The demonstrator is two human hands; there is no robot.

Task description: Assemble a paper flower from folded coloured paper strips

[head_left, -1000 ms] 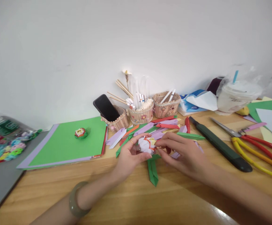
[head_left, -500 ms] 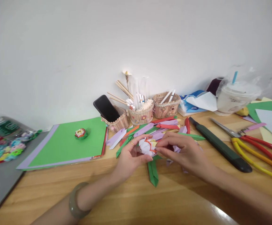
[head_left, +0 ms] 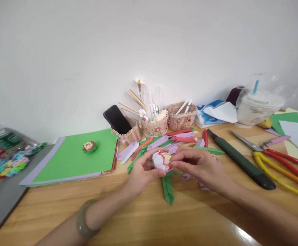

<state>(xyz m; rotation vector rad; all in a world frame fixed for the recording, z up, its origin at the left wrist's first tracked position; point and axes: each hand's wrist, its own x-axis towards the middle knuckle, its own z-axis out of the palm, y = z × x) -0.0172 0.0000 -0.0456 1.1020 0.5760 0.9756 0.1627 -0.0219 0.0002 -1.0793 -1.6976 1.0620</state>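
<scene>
A folded paper flower [head_left: 161, 161], white-lilac outside with an orange zigzag band and some yellow, is held just above the table. My left hand [head_left: 145, 170] is closed around its left side, thumb below and fingers behind. My right hand [head_left: 198, 164] pinches at the flower's right edge with thumb and forefinger. Beneath and behind both hands lie folded paper strips [head_left: 159, 140] in purple, green, red and orange. A green folded strip [head_left: 167, 189] points toward me below the flower. Part of the flower is hidden by my fingers.
Left lies green paper [head_left: 61, 157] with a small finished flower [head_left: 89, 147]. Behind stand decorated baskets [head_left: 155, 128], one holding a phone [head_left: 117, 119]. To the right are a dark green cutter [head_left: 241, 160], scissors [head_left: 256, 147], a lidded cup [head_left: 259, 106] and a tissue pack [head_left: 209, 114].
Hardly anything differs. Both hands keep their hold on the paper flower, with only slight finger movement, and the whole view has shifted a little.
</scene>
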